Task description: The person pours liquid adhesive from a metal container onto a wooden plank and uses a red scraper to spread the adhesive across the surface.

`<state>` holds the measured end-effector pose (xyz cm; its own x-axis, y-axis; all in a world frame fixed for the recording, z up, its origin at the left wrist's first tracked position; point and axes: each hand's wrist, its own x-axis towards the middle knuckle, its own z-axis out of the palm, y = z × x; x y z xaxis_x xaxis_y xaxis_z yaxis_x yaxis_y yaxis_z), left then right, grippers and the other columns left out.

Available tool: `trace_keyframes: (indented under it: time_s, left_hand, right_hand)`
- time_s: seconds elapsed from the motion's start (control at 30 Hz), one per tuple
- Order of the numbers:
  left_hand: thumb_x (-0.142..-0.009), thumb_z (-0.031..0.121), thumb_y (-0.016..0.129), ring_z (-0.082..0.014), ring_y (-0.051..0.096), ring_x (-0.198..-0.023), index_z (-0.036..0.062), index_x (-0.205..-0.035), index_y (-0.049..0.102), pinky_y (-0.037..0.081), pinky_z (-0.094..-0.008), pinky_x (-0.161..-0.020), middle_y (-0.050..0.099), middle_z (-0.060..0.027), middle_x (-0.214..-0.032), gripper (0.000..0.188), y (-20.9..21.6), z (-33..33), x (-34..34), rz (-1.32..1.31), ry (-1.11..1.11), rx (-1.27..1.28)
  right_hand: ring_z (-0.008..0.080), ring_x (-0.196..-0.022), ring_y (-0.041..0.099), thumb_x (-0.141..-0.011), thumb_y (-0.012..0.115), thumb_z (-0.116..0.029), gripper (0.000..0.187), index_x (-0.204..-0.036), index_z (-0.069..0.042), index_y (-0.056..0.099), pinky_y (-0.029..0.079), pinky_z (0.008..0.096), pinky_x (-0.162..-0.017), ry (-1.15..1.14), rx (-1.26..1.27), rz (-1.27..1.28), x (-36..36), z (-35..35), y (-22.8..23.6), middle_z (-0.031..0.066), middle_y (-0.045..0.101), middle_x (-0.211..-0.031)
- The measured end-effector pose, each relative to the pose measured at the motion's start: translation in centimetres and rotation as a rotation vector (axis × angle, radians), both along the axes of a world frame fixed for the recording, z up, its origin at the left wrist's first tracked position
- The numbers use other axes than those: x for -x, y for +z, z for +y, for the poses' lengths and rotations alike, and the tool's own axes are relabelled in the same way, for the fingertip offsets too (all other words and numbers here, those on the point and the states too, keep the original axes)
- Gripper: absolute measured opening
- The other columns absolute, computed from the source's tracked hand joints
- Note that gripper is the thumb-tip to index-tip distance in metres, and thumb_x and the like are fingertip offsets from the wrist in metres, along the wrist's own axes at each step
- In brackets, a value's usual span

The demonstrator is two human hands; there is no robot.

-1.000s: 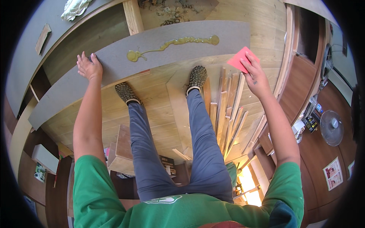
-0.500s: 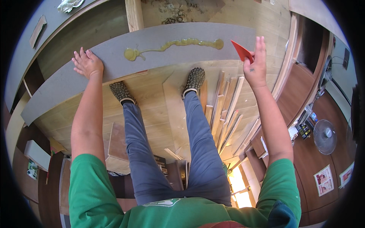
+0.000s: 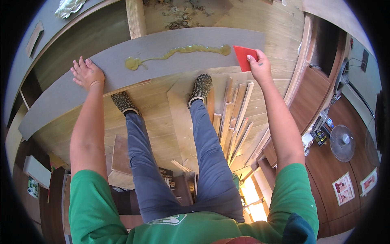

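A long grey board (image 3: 101,65) lies crosswise in front of me. Along its middle runs a wavy strip of yellowish glue (image 3: 178,51), with a blob at each end. My left hand (image 3: 88,73) rests on the board's left part, fingers spread and holding nothing. At the right end, my right hand (image 3: 260,65) pinches a flat red spreader (image 3: 245,56) between thumb and fingers. The spreader's broad face shows, and its left edge is just right of the glue's right blob. Whether it touches the board I cannot tell.
Several narrow wood strips (image 3: 228,114) lie on the floor right of my feet. A wooden beam (image 3: 135,18) stands behind the board. Farther right are brown cabinet panels (image 3: 313,97) and a round fan (image 3: 342,143). A pale crumpled cloth (image 3: 70,7) lies at the far left.
My right hand has moved left and turned, bringing the red spreader closer to the glue with its broad face showing. My left hand stays on the board. The whole view has shifted slightly.
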<state>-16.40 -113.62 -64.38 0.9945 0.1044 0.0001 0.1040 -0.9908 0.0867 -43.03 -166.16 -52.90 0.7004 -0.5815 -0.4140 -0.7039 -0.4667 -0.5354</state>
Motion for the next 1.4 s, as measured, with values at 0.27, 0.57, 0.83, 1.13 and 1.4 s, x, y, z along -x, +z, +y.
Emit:
trace_keyframes:
  time_s: [0.27,0.57,0.83,1.13,1.4]
  left_hand:
    - [-0.104,0.046,0.032,-0.0260,0.016,-0.153,0.0246,-0.148,0.046,0.006,-0.0518,-0.123,0.030,-0.0020,-0.162,0.050,0.2,0.0,0.1,-0.008,-0.001,-0.011]
    - [-0.104,0.046,0.032,-0.0256,0.016,-0.152,0.0253,-0.147,0.046,0.007,-0.0510,-0.123,0.031,-0.0011,-0.162,0.050,0.0,0.0,0.2,-0.006,-0.001,-0.010]
    - [-0.104,0.044,0.033,-0.0269,0.017,-0.152,0.0239,-0.145,0.048,0.008,-0.0532,-0.123,0.033,-0.0019,-0.160,0.048,-0.3,0.4,0.1,-0.034,-0.012,-0.020]
    - [-0.103,0.044,0.034,-0.0268,0.018,-0.152,0.0232,-0.144,0.049,0.008,-0.0528,-0.123,0.033,-0.0021,-0.160,0.048,-0.2,0.5,0.3,-0.027,-0.012,-0.032]
    - [-0.103,0.045,0.033,-0.0268,0.018,-0.152,0.0229,-0.145,0.048,0.007,-0.0523,-0.123,0.033,-0.0020,-0.160,0.049,0.3,0.2,0.4,-0.008,-0.009,-0.019]
  right_hand:
    - [0.0240,-0.077,0.064,-0.091,0.066,-0.018,0.021,-0.105,-0.002,0.065,0.050,0.0351,-0.075,-0.005,-0.040,0.090,-1.8,0.7,0.8,0.0159,0.070,-0.088]
    - [0.0355,-0.088,0.067,-0.091,0.065,-0.022,0.022,-0.104,-0.004,0.068,0.052,0.0403,-0.081,0.163,-0.077,0.090,-2.5,0.9,-0.7,0.0189,0.070,-0.097]
    - [0.0380,-0.092,0.067,-0.090,0.066,-0.026,0.025,-0.106,-0.006,0.069,0.053,0.0445,-0.081,0.164,0.274,0.207,-3.4,-3.1,-0.9,0.0197,0.070,-0.099]
    - [0.0342,-0.086,0.069,-0.090,0.067,-0.026,0.027,-0.106,-0.005,0.068,0.052,0.0402,-0.078,0.015,0.199,0.234,-2.3,-7.5,2.1,0.0191,0.072,-0.094]
    - [0.0364,-0.088,0.068,-0.091,0.065,-0.025,0.026,-0.106,-0.004,0.068,0.052,0.0420,-0.079,-0.023,0.243,0.271,-0.5,-7.0,2.4,0.0212,0.071,-0.095]
